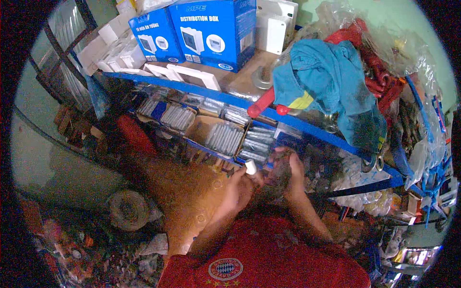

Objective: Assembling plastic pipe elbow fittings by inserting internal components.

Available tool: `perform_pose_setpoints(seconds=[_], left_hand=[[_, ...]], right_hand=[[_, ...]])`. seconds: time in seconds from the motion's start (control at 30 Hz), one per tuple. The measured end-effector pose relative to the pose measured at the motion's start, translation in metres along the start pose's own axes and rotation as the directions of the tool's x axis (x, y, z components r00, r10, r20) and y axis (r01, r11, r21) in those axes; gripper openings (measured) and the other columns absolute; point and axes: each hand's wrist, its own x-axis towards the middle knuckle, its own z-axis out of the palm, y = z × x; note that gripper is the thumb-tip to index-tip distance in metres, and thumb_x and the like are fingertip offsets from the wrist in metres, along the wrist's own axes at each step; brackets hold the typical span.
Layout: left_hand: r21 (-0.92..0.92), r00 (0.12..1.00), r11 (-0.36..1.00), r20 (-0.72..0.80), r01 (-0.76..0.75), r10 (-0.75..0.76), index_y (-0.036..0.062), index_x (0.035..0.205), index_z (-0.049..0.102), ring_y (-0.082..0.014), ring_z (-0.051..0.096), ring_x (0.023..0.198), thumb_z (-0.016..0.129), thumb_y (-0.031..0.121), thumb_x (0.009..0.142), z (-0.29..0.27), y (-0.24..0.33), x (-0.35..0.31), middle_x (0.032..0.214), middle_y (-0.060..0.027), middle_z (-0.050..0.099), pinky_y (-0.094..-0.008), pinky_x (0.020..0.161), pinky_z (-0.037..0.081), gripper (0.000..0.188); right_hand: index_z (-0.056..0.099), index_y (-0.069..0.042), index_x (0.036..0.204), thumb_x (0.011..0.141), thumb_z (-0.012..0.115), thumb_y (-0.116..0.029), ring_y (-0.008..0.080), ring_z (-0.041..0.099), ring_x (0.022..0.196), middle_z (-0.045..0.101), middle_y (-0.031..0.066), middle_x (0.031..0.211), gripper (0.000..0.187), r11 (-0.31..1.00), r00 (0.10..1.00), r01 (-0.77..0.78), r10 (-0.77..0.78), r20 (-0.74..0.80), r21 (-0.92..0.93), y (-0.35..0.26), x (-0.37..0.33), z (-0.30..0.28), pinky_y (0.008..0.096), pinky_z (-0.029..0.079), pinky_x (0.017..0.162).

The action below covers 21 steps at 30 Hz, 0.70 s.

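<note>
My left hand [238, 189] is closed around a short white cylinder [250, 167], which sticks up above its fingers; its exact kind is too blurred to name. Just to the right is my right hand [294, 173], raised at the front of the shelf beside a blue bin. Its fingers are dark and smeared, so I cannot make out whether anything is in them. Beyond both hands, an open cardboard box [198, 130] holds a row of silvery metal rods or bolts. Next to it, a blue bin holds more silvery metal pieces [256, 144].
Above runs a blue shelf edge [317, 126] carrying blue cardboard boxes [213, 36], white plastic frames [194, 77] and a teal cloth [319, 77]. A red-handled tool [261, 102] juts over that edge. A coiled roll [128, 210] lies at lower left near clutter.
</note>
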Motion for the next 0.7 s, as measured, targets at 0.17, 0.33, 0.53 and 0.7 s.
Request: perform_pose_setpoints(seconds=[0.17,0.33,0.53,0.7], left_hand=[[0.002,0.974,0.999,-0.221,-0.044,0.044,0.0052,0.104,0.050,-0.0182,0.053,0.090,0.043,0.030,0.087,0.004,-0.018,0.006,0.097,-0.0061,0.057,-0.0329,0.080,0.041,0.031],[-0.014,0.962,0.997,-0.263,-0.074,0.068,0.0024,0.113,0.045,-0.0220,0.053,0.095,0.041,0.030,0.086,0.011,-0.018,0.005,0.104,-0.0113,0.056,-0.0338,0.086,0.041,0.039],[0.049,0.987,0.995,-0.130,-0.085,0.090,0.0042,0.110,0.047,-0.0211,0.054,0.094,0.038,0.031,0.087,0.048,0.012,-0.008,0.101,-0.0094,0.056,-0.0334,0.085,0.042,0.036],[0.081,0.987,0.993,-0.132,-0.083,0.093,0.0043,0.100,0.048,-0.0163,0.051,0.072,0.039,0.033,0.088,0.030,0.008,-0.012,0.082,-0.0068,0.055,-0.0293,0.067,0.041,0.033]], right_hand=[[0.052,-0.005,0.107,0.077,0.060,-0.023,0.0174,0.054,0.087,0.056,0.0104,0.103,0.036,0.802,0.895,0.415,-0.275,0.351,-0.430,-0.003,-0.005,0.005,0.0308,0.046,0.073],[0.058,-0.003,0.093,0.070,0.068,-0.007,0.0155,0.058,0.081,0.060,0.0080,0.095,0.025,0.546,0.859,0.511,-0.302,0.412,-0.664,0.003,-0.008,0.006,0.0282,0.047,0.072],[0.058,-0.004,0.090,0.071,0.069,-0.009,0.0163,0.060,0.079,0.062,0.0078,0.085,0.023,0.602,0.867,0.498,-0.349,0.355,-0.624,0.001,-0.013,0.006,0.0271,0.046,0.071],[0.057,-0.002,0.094,0.074,0.065,-0.008,0.0161,0.057,0.086,0.058,0.0100,0.097,0.023,0.617,0.830,0.554,-0.364,0.421,-0.558,-0.007,-0.016,0.003,0.0273,0.047,0.072]])
